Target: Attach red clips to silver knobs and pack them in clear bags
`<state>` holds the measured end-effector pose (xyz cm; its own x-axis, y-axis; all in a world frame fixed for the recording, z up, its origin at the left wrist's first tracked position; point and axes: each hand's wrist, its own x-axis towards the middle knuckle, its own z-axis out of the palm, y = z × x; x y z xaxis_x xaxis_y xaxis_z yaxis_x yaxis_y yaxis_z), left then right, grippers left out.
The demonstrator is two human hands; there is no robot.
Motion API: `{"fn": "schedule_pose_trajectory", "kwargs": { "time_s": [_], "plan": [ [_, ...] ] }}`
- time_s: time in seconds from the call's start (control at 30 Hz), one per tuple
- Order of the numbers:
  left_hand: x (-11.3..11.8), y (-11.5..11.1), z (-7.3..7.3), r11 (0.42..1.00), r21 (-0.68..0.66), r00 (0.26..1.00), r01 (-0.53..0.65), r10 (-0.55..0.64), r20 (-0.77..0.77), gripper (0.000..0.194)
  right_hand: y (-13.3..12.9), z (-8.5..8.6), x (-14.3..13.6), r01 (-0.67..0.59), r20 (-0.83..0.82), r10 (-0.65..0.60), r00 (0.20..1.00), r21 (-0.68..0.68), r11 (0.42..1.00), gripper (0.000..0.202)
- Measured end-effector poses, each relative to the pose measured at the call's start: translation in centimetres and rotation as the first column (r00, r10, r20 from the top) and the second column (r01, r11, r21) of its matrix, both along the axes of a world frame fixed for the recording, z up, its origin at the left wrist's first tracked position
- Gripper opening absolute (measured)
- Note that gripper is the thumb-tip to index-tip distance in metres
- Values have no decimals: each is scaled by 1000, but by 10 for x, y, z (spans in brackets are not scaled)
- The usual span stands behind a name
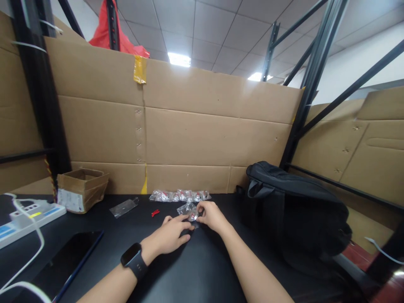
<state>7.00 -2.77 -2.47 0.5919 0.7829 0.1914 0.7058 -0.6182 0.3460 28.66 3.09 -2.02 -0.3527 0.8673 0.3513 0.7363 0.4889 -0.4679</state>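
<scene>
Near the middle of the black table lies a small clear plastic packet [192,215] with something round and red inside. My right hand [212,216] pinches its right edge between thumb and fingers. Resting on the table at its left, my left hand [172,234] has its fingers apart, the fingertips touching or close to the packet. Another clear packet [184,208] lies just behind. Along the cardboard wall runs a row of several similar packets [179,195]. A red cord piece [155,213] and a flat clear bag [124,208] are to the left.
An open cardboard box [82,189] stands at the back left, beside a white power strip [31,216] with cables. A dark tablet [67,263] lies at the front left. A black backpack [293,210] fills the right side. Cardboard walls [189,139] enclose the table [192,273].
</scene>
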Motion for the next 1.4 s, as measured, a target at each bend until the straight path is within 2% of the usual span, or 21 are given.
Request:
{"fn": "schedule_pose_trajectory", "kwargs": {
  "time_s": [0.13,0.27,0.37,0.43,0.5,0.6,0.67,0.77,0.93,1.07,1.23,1.4],
  "plan": [
    [-3,1,0,1000,-3,1000,15,-15,-1,34,-6,3,-10,84,66,-91,994,94,992,31],
    [-6,3,1,999,47,1000,-24,24,0,28,-5,-1,-18,115,20,-118,993,124,986,35],
    [-7,4,6,992,109,997,-70,68,20,20,-1,-1,-17,-42,-69,46,997,55,998,40],
    [-8,3,10,982,144,993,-119,114,43,18,0,0,-12,-181,-163,177,971,-6,984,33],
    [-9,3,13,973,159,984,-170,160,73,26,-1,2,-6,-270,-264,246,933,-57,961,24],
    [-9,8,11,968,142,974,-208,192,117,43,-3,1,3,-297,-314,261,913,-73,952,40],
    [-10,13,4,970,125,974,-206,191,121,57,-3,-3,5,-260,-247,249,936,-11,966,45],
    [-13,22,-7,974,113,976,-196,183,119,69,0,-8,2,-222,-112,232,966,96,970,33],
    [-18,21,-15,978,98,974,-183,167,152,51,1,-15,-8,-138,-61,150,987,172,975,8],
    [-18,9,-12,981,157,988,-114,94,126,43,-10,-16,-10,-78,-53,89,995,177,981,11],
    [-14,0,-7,957,235,978,-170,134,162,18,-27,-12,-14,-52,-67,61,996,128,990,18],
    [-15,-17,-4,948,239,967,-208,163,195,16,-53,-16,-16,-46,-77,52,996,77,996,9]
  ]
}}
